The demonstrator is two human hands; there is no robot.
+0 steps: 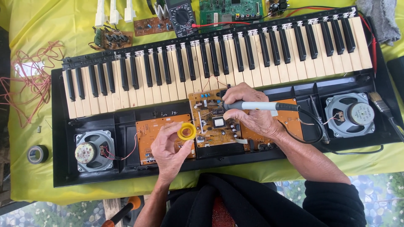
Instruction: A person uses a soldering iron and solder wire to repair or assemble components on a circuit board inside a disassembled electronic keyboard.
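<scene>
yellow solder spool (186, 131), grey soldering iron (252, 106) level

The iron (261, 106) tip is hidden under the right hand (248, 110). The solder (186, 131) wire is too thin to follow. The left hand (170, 151) covers part of the orange board (147, 130). The top edge cuts off the meter (182, 14) and green board (229, 9); the right edge cuts the brush (385, 108) handle.

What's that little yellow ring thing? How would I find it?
Start at the opened keyboard lying on the yellow-green cloth, then look below the keys at the orange circuit boards in the middle. The left hand pinches a small yellow spool there. It is the only bright yellow round thing with a hole among the flat boards.
</scene>
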